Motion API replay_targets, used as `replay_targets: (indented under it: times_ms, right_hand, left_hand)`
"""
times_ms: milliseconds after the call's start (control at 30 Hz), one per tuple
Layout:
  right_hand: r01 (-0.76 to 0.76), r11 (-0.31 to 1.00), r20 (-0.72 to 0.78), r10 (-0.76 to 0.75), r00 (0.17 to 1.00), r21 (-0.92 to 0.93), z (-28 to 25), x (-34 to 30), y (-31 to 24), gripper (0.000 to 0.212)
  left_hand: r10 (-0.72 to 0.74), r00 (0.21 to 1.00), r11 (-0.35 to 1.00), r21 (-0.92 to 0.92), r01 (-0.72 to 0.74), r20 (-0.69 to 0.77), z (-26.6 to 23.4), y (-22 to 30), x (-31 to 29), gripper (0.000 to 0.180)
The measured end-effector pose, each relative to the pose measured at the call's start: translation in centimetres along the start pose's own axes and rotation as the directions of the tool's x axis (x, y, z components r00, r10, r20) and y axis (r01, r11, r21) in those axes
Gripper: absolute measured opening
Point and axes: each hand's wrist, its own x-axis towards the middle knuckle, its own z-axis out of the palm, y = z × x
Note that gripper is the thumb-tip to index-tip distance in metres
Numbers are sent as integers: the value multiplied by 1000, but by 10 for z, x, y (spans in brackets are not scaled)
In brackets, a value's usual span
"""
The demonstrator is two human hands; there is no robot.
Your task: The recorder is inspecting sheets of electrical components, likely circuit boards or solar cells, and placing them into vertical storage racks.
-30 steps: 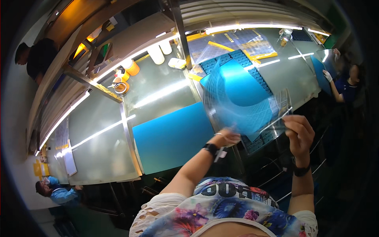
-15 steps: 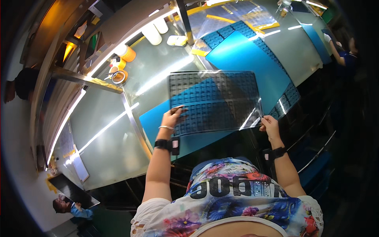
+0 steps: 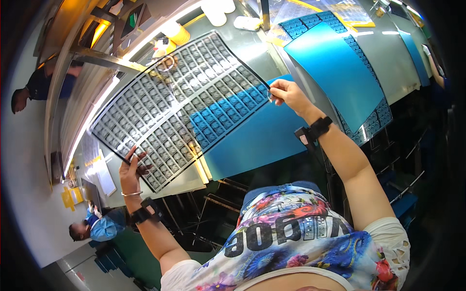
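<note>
Strip lights along the shelving on the left and upper frame brighten a greenish-grey table (image 3: 394, 63) that runs across the head view. Orange tubs (image 3: 177, 34) and white containers (image 3: 213, 13) stand near its back. At lower left, a co-worker in blue (image 3: 106, 229) is beside the table's end.

Left of centre, a clear film with rows of small dark cells (image 3: 179, 109) is held up, slanting from upper right to lower left. The right hand (image 3: 291, 96) pinches its right corner; the left hand (image 3: 129, 173) grips the lower-left edge, some fingers spread. Half a second ago the film was nearly level at mid-frame; it has swung up and leftward, so it overlaps only part of the central blue sheet (image 3: 257, 138), and its cells stand out against the bright table. To the right, another blue sheet (image 3: 335, 72) lies over a dark patterned sheet (image 3: 382, 118).
</note>
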Motion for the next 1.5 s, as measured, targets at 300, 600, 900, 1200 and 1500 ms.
replay_targets:
  times_ms: [300, 600, 900, 1200, 1500]
  right_hand:
    - [-81, 992, -62, 75, 995, -100, -34, -79, 47, 5]
    - [-219, 785, -518, -147, 843, -580, -62, -162, 117, 13]
    - [-187, 799, -566, -219, 795, -572, -57, -164, 135, 13]
    - [-180, 922, -620, -78, 780, -342, -55, -161, 139, 11]
    - [-145, 874, -582, -178, 794, -464, -58, -161, 153, 11]
  left_hand:
    - [-307, 913, 911, -194, 363, 269, 47, -119, 1, 38]
    - [-186, 982, 962, -211, 174, -40, 144, -161, 90, 15]
    - [-56, 998, 983, -176, 54, -6, 147, -137, 98, 16]
    - [-186, 982, 973, -145, 180, -29, 146, -143, 96, 18]
    - [-240, 963, 961, 112, 253, -121, 137, -175, 117, 32]
